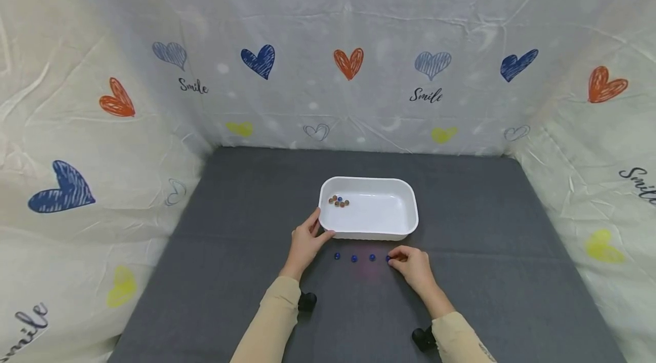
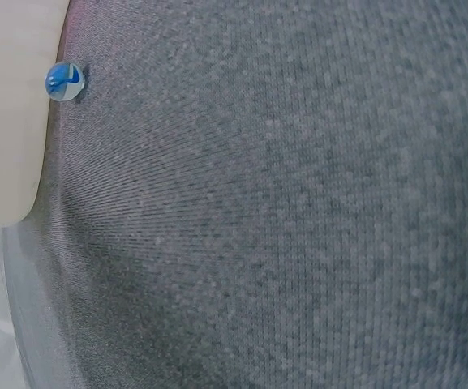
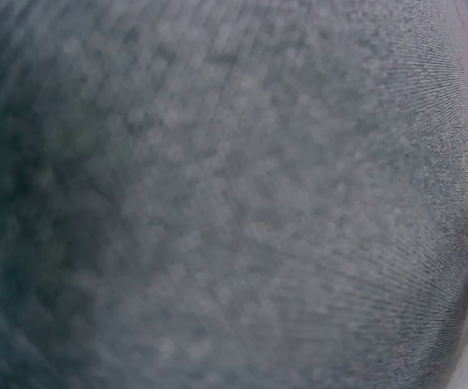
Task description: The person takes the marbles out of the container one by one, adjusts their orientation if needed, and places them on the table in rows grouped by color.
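Note:
A white rectangular tray (image 1: 379, 215) stands on the grey cloth. My left hand (image 1: 304, 246) holds its near left corner, thumb along the front wall and fingers against the left side. Inside, at the left end, lie several brown marbles (image 1: 342, 204) and one blue marble (image 1: 340, 199). In front of the tray three blue marbles (image 1: 354, 259) are spaced out in a row. At the row's right end, my right hand (image 1: 414, 269) pinches another blue marble (image 1: 388, 259) between thumb and fingertips, at the cloth. One clear-and-blue marble (image 2: 64, 82) shows beside the tray wall in the left wrist view.
Grey cloth (image 1: 256, 203) covers the table. White curtains (image 1: 307, 95) printed with hearts and "Smile" enclose the back and both sides. A black wrist device (image 1: 307, 302) sits by each sleeve.

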Demonstrator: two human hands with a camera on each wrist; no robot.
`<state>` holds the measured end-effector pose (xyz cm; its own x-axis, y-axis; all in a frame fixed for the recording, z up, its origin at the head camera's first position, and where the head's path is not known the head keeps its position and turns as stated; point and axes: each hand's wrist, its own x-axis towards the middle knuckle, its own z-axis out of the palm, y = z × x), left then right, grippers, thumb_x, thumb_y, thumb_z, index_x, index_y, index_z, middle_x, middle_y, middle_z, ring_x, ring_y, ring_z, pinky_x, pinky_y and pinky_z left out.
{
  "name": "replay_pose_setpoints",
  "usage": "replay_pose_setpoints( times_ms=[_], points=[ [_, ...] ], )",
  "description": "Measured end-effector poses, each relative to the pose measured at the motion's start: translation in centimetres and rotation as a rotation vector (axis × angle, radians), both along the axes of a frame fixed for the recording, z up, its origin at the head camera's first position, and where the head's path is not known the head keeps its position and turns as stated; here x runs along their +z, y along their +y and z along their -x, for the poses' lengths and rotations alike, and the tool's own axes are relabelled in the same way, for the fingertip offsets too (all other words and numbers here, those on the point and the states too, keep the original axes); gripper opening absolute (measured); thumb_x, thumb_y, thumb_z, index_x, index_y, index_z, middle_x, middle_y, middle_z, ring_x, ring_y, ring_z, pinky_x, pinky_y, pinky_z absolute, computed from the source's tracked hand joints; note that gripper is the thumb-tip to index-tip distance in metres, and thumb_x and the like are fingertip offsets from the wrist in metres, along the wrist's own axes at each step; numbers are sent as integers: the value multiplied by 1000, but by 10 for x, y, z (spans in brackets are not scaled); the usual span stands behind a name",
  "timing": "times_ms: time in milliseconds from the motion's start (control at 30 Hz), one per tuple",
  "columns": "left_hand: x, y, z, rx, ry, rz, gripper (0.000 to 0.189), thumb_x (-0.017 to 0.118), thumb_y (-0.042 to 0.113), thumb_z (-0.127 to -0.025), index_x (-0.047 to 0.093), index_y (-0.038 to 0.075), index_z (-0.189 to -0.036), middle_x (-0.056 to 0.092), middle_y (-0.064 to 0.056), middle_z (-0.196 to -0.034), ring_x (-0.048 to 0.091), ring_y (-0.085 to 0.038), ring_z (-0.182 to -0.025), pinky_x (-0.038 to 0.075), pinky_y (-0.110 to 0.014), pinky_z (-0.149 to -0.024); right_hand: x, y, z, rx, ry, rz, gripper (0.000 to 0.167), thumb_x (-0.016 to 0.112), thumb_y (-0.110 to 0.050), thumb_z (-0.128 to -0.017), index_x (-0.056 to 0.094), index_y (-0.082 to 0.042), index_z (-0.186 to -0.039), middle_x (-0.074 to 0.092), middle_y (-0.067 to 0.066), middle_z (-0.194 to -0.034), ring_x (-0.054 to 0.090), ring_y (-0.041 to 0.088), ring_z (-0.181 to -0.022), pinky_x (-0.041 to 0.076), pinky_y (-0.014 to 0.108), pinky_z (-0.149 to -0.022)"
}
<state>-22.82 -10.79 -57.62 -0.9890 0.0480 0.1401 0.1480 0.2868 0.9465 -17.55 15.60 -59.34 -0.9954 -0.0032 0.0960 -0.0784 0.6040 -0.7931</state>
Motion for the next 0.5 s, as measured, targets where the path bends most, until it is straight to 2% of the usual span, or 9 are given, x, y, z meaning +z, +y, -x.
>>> replay_pose_setpoints(
  times_ms=[100,267,367,500],
  points=[
    [-1,0,0,4,-2,5,77,77,13,-77,35,-1,-141,33,-16,-143,39,-24,-125,43,-25,-93,4,0,1,19,-30,5,13,76,0,-74,72,-7,-83,67,-1,-74,61,11,-63,51,24,-52],
    [-2,-1,0,5,5,6,76,76,14,-77,36,-1,-140,34,-17,-143,39,-25,-125,43,-25,-94,16,3,5,74,-127,16,17,76,-1,-74,73,-6,-90,68,1,-80,62,13,-69,54,26,-57],
    [-2,-1,0,4,4,2,76,76,13,-78,36,-2,-140,33,-18,-143,39,-25,-125,43,-25,-94,27,4,8,104,-168,7,17,75,-1,-75,72,-5,-91,68,1,-80,62,13,-70,54,27,-57],
    [0,0,0,3,-1,-1,77,76,13,-77,36,-2,-140,33,-18,-143,39,-25,-125,43,-25,-94,49,5,17,144,-168,-25,15,75,-4,-76,73,-4,-90,68,-1,-78,62,11,-68,53,28,-58]
  ],
)
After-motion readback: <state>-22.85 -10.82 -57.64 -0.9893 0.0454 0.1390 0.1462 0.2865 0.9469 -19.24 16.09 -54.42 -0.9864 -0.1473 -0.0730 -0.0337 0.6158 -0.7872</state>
